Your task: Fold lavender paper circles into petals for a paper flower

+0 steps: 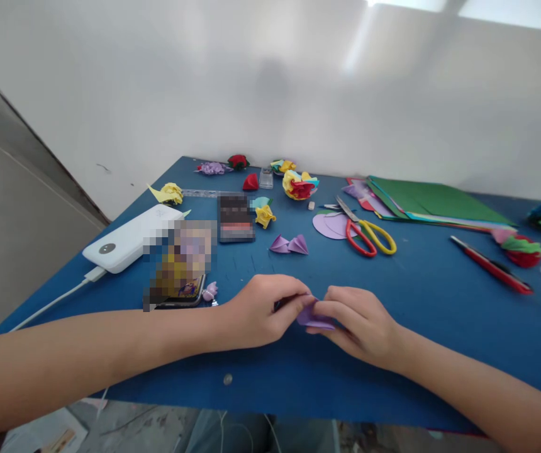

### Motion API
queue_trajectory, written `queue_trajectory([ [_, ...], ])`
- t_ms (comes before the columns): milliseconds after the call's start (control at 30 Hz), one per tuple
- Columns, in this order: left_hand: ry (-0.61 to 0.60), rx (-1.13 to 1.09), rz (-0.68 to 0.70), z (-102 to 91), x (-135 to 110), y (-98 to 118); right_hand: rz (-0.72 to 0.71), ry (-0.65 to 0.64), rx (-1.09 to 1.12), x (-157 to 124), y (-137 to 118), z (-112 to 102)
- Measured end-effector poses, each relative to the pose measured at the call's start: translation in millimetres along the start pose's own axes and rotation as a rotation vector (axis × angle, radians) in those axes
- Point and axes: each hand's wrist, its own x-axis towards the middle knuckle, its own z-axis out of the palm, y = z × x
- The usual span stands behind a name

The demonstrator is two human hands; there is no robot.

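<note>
My left hand (261,311) and my right hand (355,321) meet near the front edge of the blue table (431,289). Both pinch a small piece of purple paper (312,316) between their fingertips, and the paper rests low over the table top. Two folded purple paper cones (290,245) lie just beyond my hands. Further back are cut purple paper circles (331,225) with red-and-yellow-handled scissors (367,234) lying partly on them.
A white power bank (131,238) with a cable and a phone (178,267) sit at the left. Coloured paper flowers (299,185) stand at the back, a stack of coloured sheets (433,201) at the back right, a red craft knife (492,267) at the right.
</note>
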Motion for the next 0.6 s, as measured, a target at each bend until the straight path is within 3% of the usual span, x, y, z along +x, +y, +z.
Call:
queue_trajectory([
  [100,0.001,-0.030,-0.008,-1.2,0,0,0.021,0.034,0.042,-2,5,-2],
  [367,0.035,-0.107,-0.177,-4.9,2,0,-0.187,0.090,-0.180,-3,15,-13],
  [600,0.042,-0.009,0.044,-4.6,4,-1,-0.231,0.095,-0.207,-8,11,-16],
])
